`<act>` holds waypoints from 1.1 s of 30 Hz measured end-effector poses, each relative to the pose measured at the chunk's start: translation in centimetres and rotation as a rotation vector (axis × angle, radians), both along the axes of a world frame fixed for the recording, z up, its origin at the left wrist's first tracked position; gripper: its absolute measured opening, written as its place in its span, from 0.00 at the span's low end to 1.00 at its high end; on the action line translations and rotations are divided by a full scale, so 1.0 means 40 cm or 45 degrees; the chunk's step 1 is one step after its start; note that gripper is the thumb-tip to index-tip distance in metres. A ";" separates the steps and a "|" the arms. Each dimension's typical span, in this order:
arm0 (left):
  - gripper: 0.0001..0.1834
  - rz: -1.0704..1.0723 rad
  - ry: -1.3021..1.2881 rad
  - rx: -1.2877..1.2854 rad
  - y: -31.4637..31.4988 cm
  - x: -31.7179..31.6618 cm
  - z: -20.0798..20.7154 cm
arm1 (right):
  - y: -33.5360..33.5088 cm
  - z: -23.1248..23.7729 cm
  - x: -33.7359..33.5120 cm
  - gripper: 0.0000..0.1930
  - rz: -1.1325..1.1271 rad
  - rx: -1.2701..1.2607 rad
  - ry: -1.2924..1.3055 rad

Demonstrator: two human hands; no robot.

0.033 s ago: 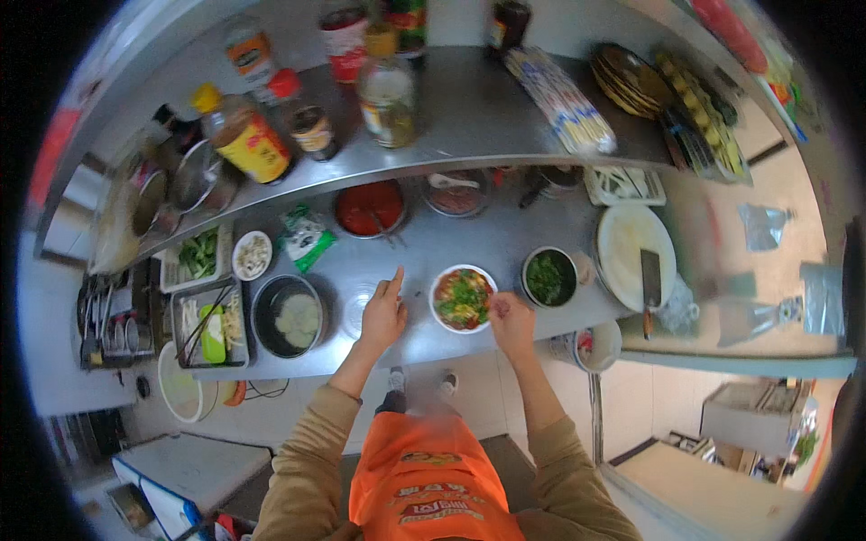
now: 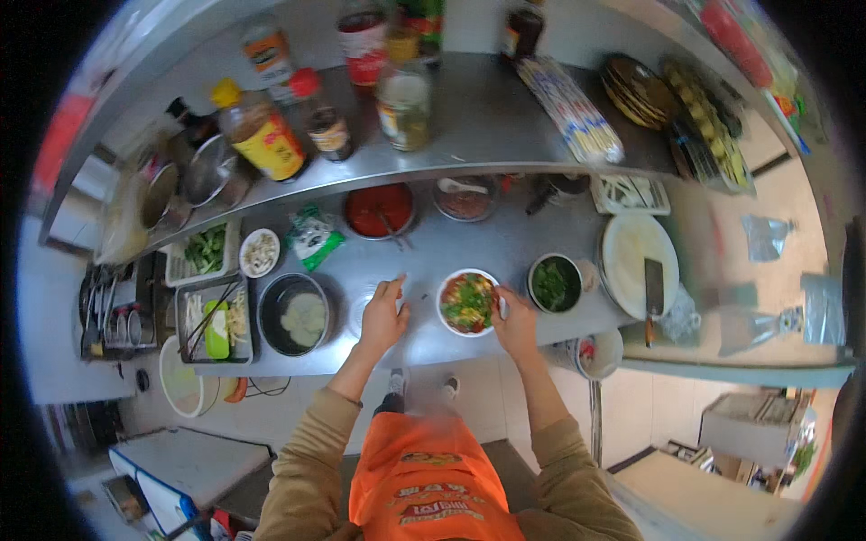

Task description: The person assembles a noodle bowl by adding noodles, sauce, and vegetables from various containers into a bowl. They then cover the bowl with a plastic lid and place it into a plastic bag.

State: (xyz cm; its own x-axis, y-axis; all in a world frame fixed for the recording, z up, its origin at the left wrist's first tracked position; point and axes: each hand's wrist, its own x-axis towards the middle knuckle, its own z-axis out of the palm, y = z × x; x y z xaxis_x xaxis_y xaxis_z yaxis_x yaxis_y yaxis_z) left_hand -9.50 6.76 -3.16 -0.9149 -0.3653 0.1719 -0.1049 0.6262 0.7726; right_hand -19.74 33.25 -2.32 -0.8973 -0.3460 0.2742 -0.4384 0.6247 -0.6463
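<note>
white-rimmed bowl (image 2: 468, 303) sits on the steel counter (image 2: 415, 257), already heaped with green herbs, red bits and pale shreds, so the filling looks largely done; whether more toppings are due cannot be told. the right hand (image 2: 514, 323) cups the bowl's right rim. the left hand (image 2: 383, 316) rests just left of the bowl, fingers loosely extended, holding nothing visible. right of the bowl stands a dark pot of chopped greens (image 2: 554, 283); behind the bowl, a bowl of red sauce (image 2: 380, 209); far left of it, a pot of pale rounds (image 2: 294, 315).
</note>
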 end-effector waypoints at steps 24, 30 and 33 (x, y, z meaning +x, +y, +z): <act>0.07 0.365 0.282 1.043 -0.687 0.170 0.602 | -0.727 0.524 0.187 0.17 0.469 -0.767 -0.871; 0.06 -0.035 -0.106 0.920 -0.589 0.188 0.589 | -0.673 0.487 0.172 0.25 0.368 -0.264 -0.556; 0.08 -0.175 -0.199 0.802 -0.544 0.155 0.567 | -0.573 0.467 0.168 0.22 0.268 -0.319 -0.508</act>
